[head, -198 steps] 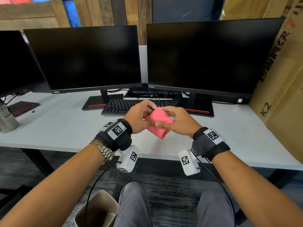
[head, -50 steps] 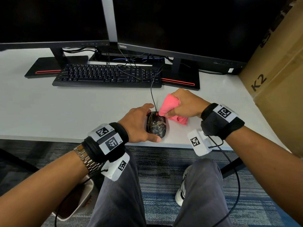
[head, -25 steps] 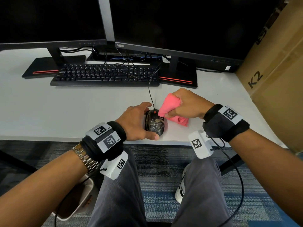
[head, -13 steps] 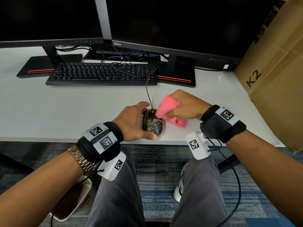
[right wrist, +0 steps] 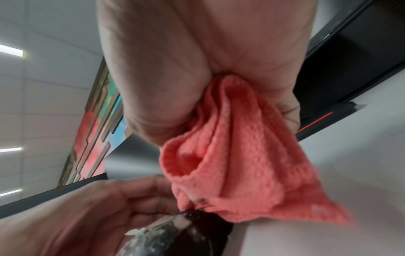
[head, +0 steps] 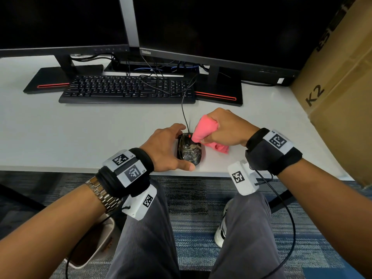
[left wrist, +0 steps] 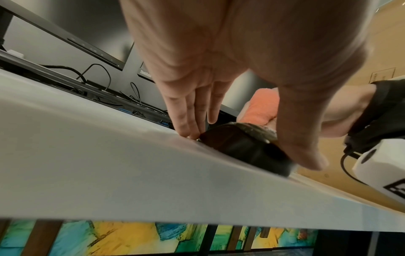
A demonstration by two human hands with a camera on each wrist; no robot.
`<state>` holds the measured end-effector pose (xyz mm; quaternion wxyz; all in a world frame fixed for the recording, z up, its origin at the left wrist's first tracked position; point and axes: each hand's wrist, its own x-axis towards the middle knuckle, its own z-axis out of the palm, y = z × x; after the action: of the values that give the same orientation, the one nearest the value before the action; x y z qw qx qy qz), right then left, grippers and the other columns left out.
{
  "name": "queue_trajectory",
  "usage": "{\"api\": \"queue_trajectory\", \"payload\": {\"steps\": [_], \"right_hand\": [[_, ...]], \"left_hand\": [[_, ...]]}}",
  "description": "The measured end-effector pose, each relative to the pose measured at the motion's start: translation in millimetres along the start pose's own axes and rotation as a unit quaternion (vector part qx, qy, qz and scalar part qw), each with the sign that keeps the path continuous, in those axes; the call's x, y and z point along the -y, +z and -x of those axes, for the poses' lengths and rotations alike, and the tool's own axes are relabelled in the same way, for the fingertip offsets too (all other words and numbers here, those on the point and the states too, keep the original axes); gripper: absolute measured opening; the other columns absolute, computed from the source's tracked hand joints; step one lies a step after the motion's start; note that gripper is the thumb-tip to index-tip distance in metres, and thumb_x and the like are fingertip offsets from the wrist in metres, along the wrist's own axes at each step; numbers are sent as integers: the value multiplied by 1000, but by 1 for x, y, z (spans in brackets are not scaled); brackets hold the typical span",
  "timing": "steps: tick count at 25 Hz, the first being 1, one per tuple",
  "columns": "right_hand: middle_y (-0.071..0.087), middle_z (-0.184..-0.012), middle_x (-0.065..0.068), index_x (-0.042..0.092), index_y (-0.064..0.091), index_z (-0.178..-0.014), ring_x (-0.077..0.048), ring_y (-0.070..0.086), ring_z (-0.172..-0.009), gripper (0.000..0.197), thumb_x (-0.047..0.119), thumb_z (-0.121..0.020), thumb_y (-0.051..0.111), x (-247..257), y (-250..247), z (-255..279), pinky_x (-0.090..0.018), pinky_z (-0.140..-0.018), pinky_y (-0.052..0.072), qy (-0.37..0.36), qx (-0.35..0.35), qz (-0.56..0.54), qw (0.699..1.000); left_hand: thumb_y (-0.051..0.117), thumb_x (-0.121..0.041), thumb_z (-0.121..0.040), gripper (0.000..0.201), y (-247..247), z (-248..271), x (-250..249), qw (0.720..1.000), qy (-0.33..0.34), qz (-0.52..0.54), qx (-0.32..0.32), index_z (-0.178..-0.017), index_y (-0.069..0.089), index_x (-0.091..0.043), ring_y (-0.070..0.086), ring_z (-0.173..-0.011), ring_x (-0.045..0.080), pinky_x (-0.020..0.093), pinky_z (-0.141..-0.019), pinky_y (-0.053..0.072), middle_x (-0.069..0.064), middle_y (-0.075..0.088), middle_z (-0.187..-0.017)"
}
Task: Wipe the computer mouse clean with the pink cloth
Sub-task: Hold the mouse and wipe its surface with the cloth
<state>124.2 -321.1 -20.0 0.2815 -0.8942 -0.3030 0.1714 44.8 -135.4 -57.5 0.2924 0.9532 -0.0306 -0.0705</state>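
A black corded mouse (head: 189,152) with pale smears on its back lies near the front edge of the white desk (head: 84,133). My left hand (head: 167,148) holds it steady, fingers along its left side and thumb at its rear (left wrist: 306,155). My right hand (head: 223,129) grips a bunched pink cloth (head: 204,127) and presses its tip onto the mouse's front, by the red scroll wheel. In the right wrist view the cloth (right wrist: 230,164) hangs from the fist down to the dirty mouse (right wrist: 175,232). The left wrist view shows the mouse (left wrist: 241,145) from the side.
A black keyboard (head: 126,89) lies behind the mouse, with two dark monitors (head: 211,27) on stands further back. The mouse cord (head: 184,109) runs toward the keyboard. A large cardboard box (head: 342,87) stands on the right. A bin (head: 90,244) sits on the floor.
Over the last second both hands have stayed on the mouse; the cloth tip rubs at nearly the same spot on its front. Earlier, both hands held the cloth in the air.
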Motion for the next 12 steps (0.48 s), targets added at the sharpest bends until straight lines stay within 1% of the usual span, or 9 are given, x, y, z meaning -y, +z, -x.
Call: {"api": "queue_trajectory", "payload": {"steps": [2,3,4,6,7,9,10,12], "right_hand": [[75,-94,2,19,78,-94,-19,69,-96,19,7,-80,76,3,0,5,-31,-84,56,-10,2,20,1000],[76,-98,-3,18,79,-95,-22,69,-98,18,8,-80,75,4,-1,7,-38,-88,56,-13,10,29,999],[76,-100,-6,16,79,-97,-23,69,-98,18,9,-81,75,5,-2,7,-41,-89,56,-14,17,40,999],[76,-97,-8,13,79,-96,-26,70,-93,17,15,-80,75,7,-4,4,-44,-86,57,-19,14,57,998],[76,-91,-10,13,79,-93,-28,72,-85,18,20,-78,73,10,-4,4,-45,-81,58,-20,10,58,998],[75,-79,-14,14,78,-87,-34,72,-67,29,31,-68,65,14,-2,2,-46,-68,61,-12,4,56,998],[75,-76,-15,16,78,-86,-34,72,-61,34,34,-63,61,15,-1,1,-45,-65,61,-5,6,61,998],[76,-75,-9,25,78,-86,-28,73,-59,32,33,-63,57,17,2,2,-42,-66,61,-10,16,81,996]], "left_hand": [[90,-46,-53,116,0,0,0,1000,-1,-2,1,-148,30,-16,50,-128,24,33,-109,39,6,51,-143],[90,-47,-53,116,0,0,0,1000,-1,-3,1,-147,30,-16,51,-128,24,33,-109,39,6,51,-143],[90,-47,-53,116,0,1,1,1000,-2,-4,2,-147,30,-16,51,-128,24,32,-109,39,6,51,-143],[89,-48,-54,116,-1,2,1,1000,-3,-6,2,-147,30,-15,50,-129,25,31,-108,39,7,50,-144],[89,-48,-54,115,-1,2,0,1000,-3,-7,4,-147,30,-15,50,-129,25,31,-107,39,7,50,-144],[89,-47,-56,114,0,2,-1,1000,-5,-9,7,-147,30,-14,50,-128,26,30,-104,39,7,49,-144],[89,-47,-56,114,0,2,-1,1000,-7,-10,10,-148,30,-13,50,-128,26,28,-103,38,7,49,-144],[89,-46,-56,114,-1,1,-1,1000,-9,-11,12,-148,29,-12,50,-129,25,27,-101,37,7,50,-144]]}}
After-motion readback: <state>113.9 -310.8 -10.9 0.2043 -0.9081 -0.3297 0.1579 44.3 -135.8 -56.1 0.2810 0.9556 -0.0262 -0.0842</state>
